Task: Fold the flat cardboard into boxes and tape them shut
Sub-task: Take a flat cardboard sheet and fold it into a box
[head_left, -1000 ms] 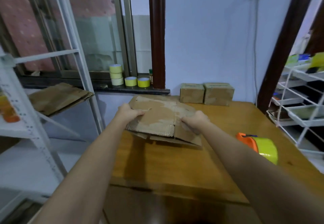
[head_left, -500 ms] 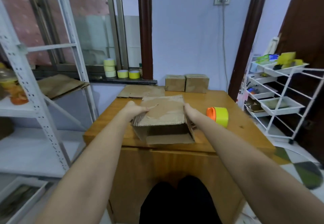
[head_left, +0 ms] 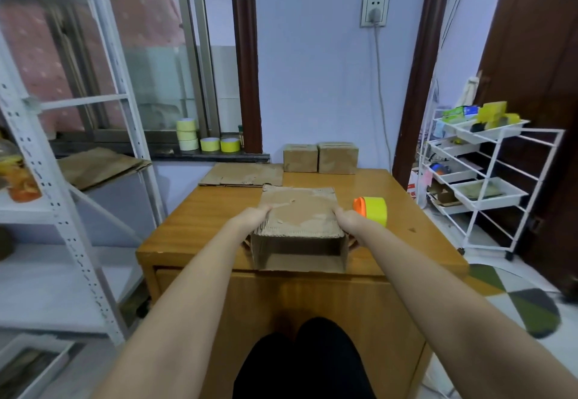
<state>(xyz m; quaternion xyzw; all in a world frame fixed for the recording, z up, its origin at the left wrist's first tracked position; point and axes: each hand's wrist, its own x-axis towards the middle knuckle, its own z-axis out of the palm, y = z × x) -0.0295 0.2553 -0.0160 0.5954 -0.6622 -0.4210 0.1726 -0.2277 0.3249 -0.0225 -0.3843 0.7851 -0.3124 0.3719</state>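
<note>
At frame centre the box (head_left: 299, 229) now stands squarer than before, opened toward the tabletop (head_left: 194, 226) edge; left hand (head_left: 254, 218) and right hand (head_left: 347, 221) grip its sides.

We have opened the flat cardboard into a box (head_left: 299, 233) standing at the near edge of the table (head_left: 194, 220), left hand (head_left: 254, 218) and right hand (head_left: 347, 219) now gripping its sides.

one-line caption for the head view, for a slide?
Both hands, left and right, grip the sides of an opened cardboard box on the wooden table beside a tape dispenser.
</note>
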